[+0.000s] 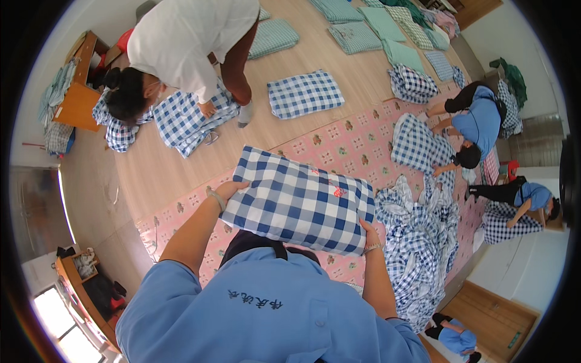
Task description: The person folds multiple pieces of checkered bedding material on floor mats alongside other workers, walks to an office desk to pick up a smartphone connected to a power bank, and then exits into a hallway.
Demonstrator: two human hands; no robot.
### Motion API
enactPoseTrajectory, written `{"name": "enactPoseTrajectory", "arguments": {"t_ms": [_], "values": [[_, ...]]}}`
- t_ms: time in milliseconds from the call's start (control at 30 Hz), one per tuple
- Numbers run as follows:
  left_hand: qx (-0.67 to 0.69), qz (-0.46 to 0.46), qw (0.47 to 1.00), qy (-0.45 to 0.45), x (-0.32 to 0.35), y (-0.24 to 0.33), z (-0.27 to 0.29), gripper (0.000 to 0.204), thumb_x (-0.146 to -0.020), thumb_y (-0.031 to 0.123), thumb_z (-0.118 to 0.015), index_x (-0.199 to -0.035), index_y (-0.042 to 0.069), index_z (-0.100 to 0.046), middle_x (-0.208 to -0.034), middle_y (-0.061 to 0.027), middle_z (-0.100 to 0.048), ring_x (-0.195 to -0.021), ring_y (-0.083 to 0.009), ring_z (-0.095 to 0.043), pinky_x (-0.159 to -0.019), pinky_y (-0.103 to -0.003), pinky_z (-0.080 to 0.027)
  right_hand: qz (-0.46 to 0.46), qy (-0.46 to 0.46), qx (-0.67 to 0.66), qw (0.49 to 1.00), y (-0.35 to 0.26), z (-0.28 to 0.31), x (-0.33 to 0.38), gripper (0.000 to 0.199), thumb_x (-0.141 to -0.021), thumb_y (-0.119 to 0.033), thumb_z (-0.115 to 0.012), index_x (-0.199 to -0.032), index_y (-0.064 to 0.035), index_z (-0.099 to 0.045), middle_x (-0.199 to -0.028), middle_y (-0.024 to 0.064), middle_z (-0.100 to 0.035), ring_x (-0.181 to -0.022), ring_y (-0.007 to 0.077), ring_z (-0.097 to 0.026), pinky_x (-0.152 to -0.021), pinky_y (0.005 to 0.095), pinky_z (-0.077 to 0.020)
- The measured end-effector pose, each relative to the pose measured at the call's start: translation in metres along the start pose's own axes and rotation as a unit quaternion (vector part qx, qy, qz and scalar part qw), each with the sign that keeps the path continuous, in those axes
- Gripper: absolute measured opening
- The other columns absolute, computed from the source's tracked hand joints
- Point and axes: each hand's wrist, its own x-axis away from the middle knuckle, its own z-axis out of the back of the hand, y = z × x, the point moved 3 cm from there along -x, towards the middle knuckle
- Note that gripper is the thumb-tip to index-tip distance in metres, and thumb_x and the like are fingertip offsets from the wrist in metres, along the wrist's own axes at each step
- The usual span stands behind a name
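Above pink mat [339, 142], we clamp folded checked quilt [299, 202]: left hand [233, 187] nine o'clock, right hand [368, 233] four o'clock; soft, bulky, light; ends grip best.

Light-blue short-sleeved shirt w/ dark chest marking; bracelets on both wrists; dark trousers.

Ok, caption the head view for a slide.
Both hands, left hand and right hand, hold a folded blue-checked quilt above a pink mat.
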Motion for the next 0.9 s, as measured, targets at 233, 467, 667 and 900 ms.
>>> {"name": "enactPoseTrajectory", "arguments": {"t_ms": [233, 467, 667, 900], "values": [[0.087, -0.039, 0.995, 0.011, 0.003, -0.014, -0.013, 0.040, -0.073, 0.020, -0.055, -0.106, 0.000, -0.044, -0.094, -0.0153, -0.056, -0.078, -0.0234, -0.058, -0.073, -0.034, -0.046, -0.026, -0.027, 0.096, 0.995, -0.079, 0.007, -0.045, 0.040, -0.071, -0.021, -0.058, -0.102, 0.0019, -0.048, -0.094, 0.0126, -0.056, -0.080, 0.0217, -0.056, -0.072, 0.0322, -0.0448], [0.154, -0.125, 0.980, -0.020, -0.012, -0.085, 0.009, 0.044, -0.074, 0.019, -0.055, -0.110, -0.001, -0.041, -0.096, -0.0148, -0.055, -0.080, -0.0235, -0.057, -0.073, -0.034, -0.046, 0.026, -0.062, 0.221, 0.973, -0.079, 0.000, -0.057, 0.042, -0.070, -0.025, -0.059, -0.099, 0.0051, -0.050, -0.093, 0.0141, -0.056, -0.079, 0.0227, -0.055, -0.070, 0.0322, -0.0436], [0.132, -0.311, 0.941, 0.035, -0.109, -0.224, 0.017, 0.044, -0.074, 0.022, -0.058, -0.108, -0.001, -0.043, -0.099, -0.0099, -0.053, -0.085, -0.0185, -0.054, -0.073, -0.030, -0.044, 0.107, -0.106, 0.298, 0.943, -0.011, 0.099, -0.154, 0.053, -0.069, -0.030, -0.061, -0.103, 0.0073, -0.046, -0.097, 0.0148, -0.054, -0.085, 0.0202, -0.053, -0.073, 0.0305, -0.0426], [0.124, -0.365, 0.911, 0.147, -0.384, -0.405, 0.079, 0.052, -0.073, 0.029, -0.059, -0.112, 0.000, -0.040, -0.097, -0.0084, -0.053, -0.083, -0.0172, -0.053, -0.072, -0.028, -0.043, 0.260, 0.042, 0.516, 0.815, 0.098, 0.224, -0.302, 0.063, -0.067, -0.039, -0.060, -0.107, 0.0068, -0.043, -0.101, 0.0161, -0.052, -0.090, 0.0228, -0.051, -0.076, 0.0309, -0.0403]]}}
